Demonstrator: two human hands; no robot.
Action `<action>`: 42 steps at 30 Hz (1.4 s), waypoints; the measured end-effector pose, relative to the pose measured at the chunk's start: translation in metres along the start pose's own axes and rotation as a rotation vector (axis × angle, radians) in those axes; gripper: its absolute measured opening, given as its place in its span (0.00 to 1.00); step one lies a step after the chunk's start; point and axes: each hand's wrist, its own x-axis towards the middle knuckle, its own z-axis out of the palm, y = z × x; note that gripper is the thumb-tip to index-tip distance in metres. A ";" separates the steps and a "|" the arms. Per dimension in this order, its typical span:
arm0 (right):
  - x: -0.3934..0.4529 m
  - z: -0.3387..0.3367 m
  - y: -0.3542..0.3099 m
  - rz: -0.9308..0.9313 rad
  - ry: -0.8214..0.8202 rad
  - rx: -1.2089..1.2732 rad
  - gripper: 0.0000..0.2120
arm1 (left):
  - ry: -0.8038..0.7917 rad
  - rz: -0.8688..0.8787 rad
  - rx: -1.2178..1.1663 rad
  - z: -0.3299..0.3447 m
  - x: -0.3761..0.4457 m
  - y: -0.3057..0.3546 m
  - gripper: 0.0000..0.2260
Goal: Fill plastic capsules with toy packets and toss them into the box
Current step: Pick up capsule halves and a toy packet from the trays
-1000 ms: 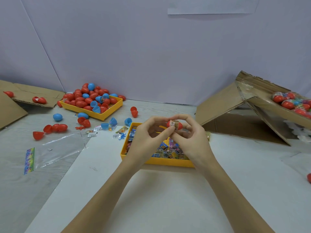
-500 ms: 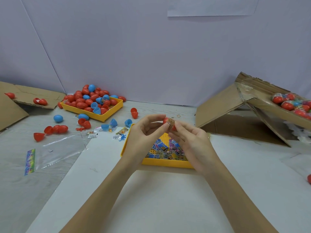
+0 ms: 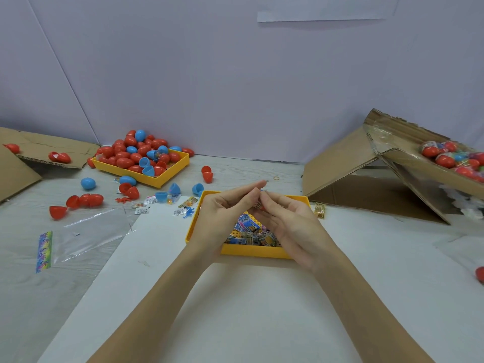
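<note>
Pinching one red capsule [image 3: 258, 204] together, both hands [image 3: 285, 218] hovered above the packet tray [image 3: 251, 251]. Filled capsules already lay in the right box [image 3: 429, 169]; many empties [image 3: 136, 155] waited far left.

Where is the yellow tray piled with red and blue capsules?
In the head view, the capsule tray sits far left by the wall, right of the flattened cardboard, with loose capsules scattered in front.

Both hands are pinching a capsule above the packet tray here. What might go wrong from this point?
1. The red capsule is pinched only at the fingertips of the left hand and right hand; if the grip slips, it would likely drop into the yellow tray of toy packets.
2. The cardboard box sits far to the right, so a toss may miss.
</note>
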 end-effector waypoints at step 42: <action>0.007 -0.006 0.007 0.055 0.179 -0.249 0.06 | -0.089 0.337 0.674 0.001 -0.004 0.001 0.03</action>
